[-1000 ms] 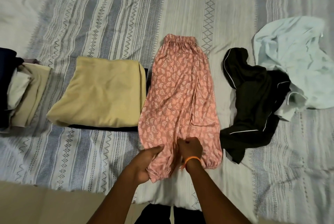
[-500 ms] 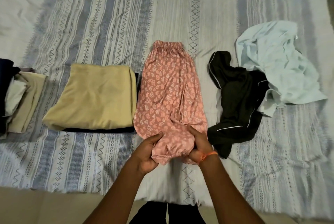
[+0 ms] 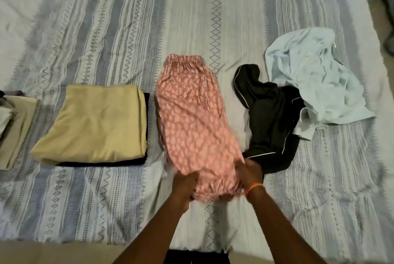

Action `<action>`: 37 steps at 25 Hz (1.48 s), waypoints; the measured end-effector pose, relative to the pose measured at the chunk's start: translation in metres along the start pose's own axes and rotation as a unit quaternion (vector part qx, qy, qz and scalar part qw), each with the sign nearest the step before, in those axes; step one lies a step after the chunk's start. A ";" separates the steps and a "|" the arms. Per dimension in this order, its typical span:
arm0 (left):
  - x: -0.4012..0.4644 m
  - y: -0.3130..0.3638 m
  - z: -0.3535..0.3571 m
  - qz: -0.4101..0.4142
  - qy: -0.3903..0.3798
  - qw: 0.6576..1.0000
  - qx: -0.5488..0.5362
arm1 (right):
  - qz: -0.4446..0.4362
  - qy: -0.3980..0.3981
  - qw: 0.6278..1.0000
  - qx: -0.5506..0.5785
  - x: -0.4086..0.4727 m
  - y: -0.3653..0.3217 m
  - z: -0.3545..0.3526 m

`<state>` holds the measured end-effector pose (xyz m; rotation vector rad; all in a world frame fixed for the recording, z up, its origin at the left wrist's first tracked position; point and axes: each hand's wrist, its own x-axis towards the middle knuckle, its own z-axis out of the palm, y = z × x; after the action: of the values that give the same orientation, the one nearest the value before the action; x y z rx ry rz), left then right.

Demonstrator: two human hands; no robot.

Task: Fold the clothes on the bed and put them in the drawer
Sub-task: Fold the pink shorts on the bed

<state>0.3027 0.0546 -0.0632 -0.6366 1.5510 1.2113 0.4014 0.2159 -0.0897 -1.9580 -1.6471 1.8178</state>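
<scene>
Pink patterned trousers (image 3: 191, 119) lie lengthwise on the striped bed (image 3: 213, 8), waistband at the far end. My left hand (image 3: 184, 184) grips the near hem on its left side. My right hand (image 3: 250, 175), with an orange band at the wrist, grips the hem on its right side. The near end of the trousers is lifted and bunched between both hands. A black garment with white piping (image 3: 270, 119) lies crumpled just to the right. A pale blue shirt (image 3: 315, 76) lies crumpled beyond it.
A folded beige cloth (image 3: 96, 125) rests on a dark folded piece left of the trousers. More folded clothes (image 3: 12, 127) sit at the left edge. The bed's near edge runs along the bottom. No drawer is in view.
Both hands moved from the middle of the hem to its two sides, gathered the near end and raised it off the bed. The view has shifted slightly.
</scene>
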 end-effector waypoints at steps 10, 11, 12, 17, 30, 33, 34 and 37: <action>0.034 -0.040 -0.008 0.153 0.169 0.966 0.124 | -0.073 0.118 0.967 -0.214 -0.016 0.069 0.027; 0.037 -0.040 -0.005 0.141 0.165 0.967 0.132 | -0.062 0.104 0.976 -0.180 -0.020 0.067 0.030; 0.038 -0.038 -0.003 0.116 0.162 0.969 0.142 | -0.037 0.089 0.987 -0.132 -0.022 0.064 0.032; 0.035 -0.031 -0.024 0.062 0.121 0.991 0.000 | 0.034 -0.039 0.999 -0.010 -0.022 0.065 0.019; 0.002 -0.050 -0.084 0.030 -0.044 0.997 0.056 | 0.135 -0.082 0.983 -0.095 -0.057 0.069 0.023; 0.002 -0.035 -0.076 0.020 0.002 0.998 -0.064 | 0.198 -0.076 0.977 0.028 -0.048 0.051 0.016; 0.002 -0.026 -0.069 -0.023 0.024 0.994 -0.102 | 0.227 -0.084 0.968 0.068 -0.044 0.043 0.016; 0.004 0.021 -0.046 -0.168 -0.001 0.968 -0.185 | 0.244 -0.094 0.953 0.153 -0.028 -0.007 0.026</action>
<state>0.2654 0.0207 -0.0606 -1.0939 1.1598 1.2430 0.3845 0.1852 -0.0742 -2.2346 -0.8665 2.3111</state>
